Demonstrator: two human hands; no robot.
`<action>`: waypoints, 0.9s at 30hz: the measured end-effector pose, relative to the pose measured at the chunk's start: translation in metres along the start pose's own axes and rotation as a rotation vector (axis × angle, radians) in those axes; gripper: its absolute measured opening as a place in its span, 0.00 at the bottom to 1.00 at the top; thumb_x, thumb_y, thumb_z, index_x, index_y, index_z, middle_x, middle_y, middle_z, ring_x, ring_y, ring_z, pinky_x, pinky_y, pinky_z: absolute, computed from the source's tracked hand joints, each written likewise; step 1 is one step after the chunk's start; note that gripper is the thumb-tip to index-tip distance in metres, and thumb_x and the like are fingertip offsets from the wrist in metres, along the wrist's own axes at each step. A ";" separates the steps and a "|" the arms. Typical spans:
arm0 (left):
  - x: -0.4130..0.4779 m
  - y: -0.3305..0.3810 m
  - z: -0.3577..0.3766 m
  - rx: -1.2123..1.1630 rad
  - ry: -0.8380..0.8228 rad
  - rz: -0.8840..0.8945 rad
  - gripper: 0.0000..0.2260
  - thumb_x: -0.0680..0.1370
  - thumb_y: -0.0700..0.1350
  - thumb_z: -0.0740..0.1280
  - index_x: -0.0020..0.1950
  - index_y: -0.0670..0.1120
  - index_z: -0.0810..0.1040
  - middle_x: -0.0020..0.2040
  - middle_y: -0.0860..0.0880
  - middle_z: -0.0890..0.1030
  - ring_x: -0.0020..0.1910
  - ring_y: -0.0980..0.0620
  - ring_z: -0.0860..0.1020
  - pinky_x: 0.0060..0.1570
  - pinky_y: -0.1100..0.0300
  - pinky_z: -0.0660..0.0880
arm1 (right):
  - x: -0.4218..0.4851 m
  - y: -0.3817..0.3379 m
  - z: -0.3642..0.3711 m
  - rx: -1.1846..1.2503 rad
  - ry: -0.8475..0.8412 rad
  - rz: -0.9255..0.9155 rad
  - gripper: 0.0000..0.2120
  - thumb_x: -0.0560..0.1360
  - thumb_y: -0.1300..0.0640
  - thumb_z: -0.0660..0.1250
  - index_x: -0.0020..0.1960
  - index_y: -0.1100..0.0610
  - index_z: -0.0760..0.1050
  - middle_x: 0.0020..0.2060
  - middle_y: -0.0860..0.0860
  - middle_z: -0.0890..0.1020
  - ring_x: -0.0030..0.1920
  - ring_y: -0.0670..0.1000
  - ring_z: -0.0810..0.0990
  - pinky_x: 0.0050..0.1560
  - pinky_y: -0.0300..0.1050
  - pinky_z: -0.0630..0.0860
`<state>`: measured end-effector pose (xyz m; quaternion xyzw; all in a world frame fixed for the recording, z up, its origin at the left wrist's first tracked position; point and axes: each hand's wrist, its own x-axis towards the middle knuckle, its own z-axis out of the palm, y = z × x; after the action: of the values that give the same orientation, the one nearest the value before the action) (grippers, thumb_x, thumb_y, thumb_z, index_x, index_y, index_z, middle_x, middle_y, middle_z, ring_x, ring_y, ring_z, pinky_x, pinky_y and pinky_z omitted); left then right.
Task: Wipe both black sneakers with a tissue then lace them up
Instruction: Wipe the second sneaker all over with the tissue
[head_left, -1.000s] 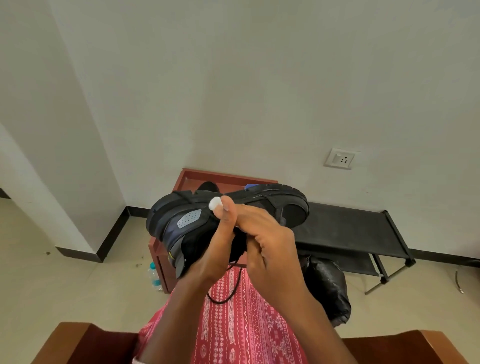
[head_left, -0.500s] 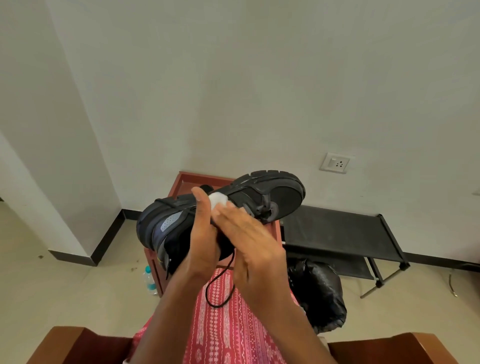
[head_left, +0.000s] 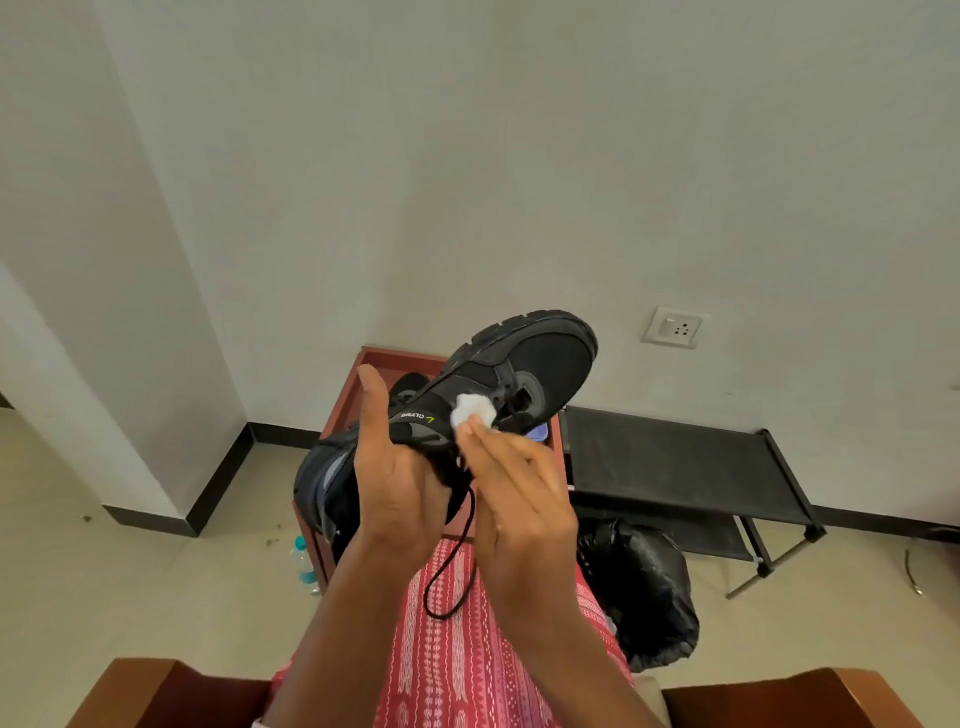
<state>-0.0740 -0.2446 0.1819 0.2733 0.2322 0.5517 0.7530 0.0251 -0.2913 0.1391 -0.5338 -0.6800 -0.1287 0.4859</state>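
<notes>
Sneaker (head_left: 540, 364): held up at centre, toe toward 1 o'clock, lace (head_left: 449, 577) dangling toward 6.
Left hand (head_left: 400, 467): fingers wrapped round the sneaker's middle, thumb up.
Right hand (head_left: 519, 504): near-straight fingers press the tissue (head_left: 474, 410) on the sneaker's side.
Red box (head_left: 400, 357): behind, at 12 o'clock; second sneaker (head_left: 410, 384) inside.

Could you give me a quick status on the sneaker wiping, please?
Left hand grips black sneaker, held up. Right hand presses tissue wad against its side. Lace hangs loose; nothing blocking.
</notes>
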 end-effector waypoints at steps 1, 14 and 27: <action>0.001 0.000 0.000 -0.002 -0.014 0.017 0.43 0.76 0.72 0.51 0.72 0.37 0.72 0.67 0.37 0.78 0.68 0.41 0.77 0.71 0.45 0.67 | 0.004 0.007 -0.001 -0.036 0.028 0.021 0.14 0.78 0.67 0.64 0.63 0.65 0.79 0.60 0.56 0.82 0.59 0.54 0.77 0.67 0.38 0.71; 0.009 0.006 -0.008 -0.381 -0.018 -0.074 0.44 0.75 0.74 0.58 0.76 0.39 0.68 0.73 0.35 0.71 0.73 0.35 0.69 0.76 0.42 0.60 | -0.010 -0.013 -0.004 0.248 0.028 0.112 0.12 0.80 0.61 0.64 0.61 0.58 0.82 0.47 0.49 0.81 0.49 0.45 0.79 0.45 0.41 0.77; 0.014 0.002 -0.013 -0.437 -0.036 -0.106 0.41 0.76 0.70 0.60 0.76 0.40 0.68 0.74 0.36 0.70 0.74 0.37 0.69 0.75 0.45 0.64 | 0.013 -0.024 -0.004 0.393 -0.026 0.299 0.07 0.78 0.64 0.70 0.54 0.57 0.83 0.48 0.48 0.81 0.52 0.46 0.80 0.50 0.40 0.78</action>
<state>-0.0799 -0.2283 0.1727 0.1006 0.1078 0.5435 0.8264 0.0077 -0.2957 0.1600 -0.5255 -0.6114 0.0862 0.5853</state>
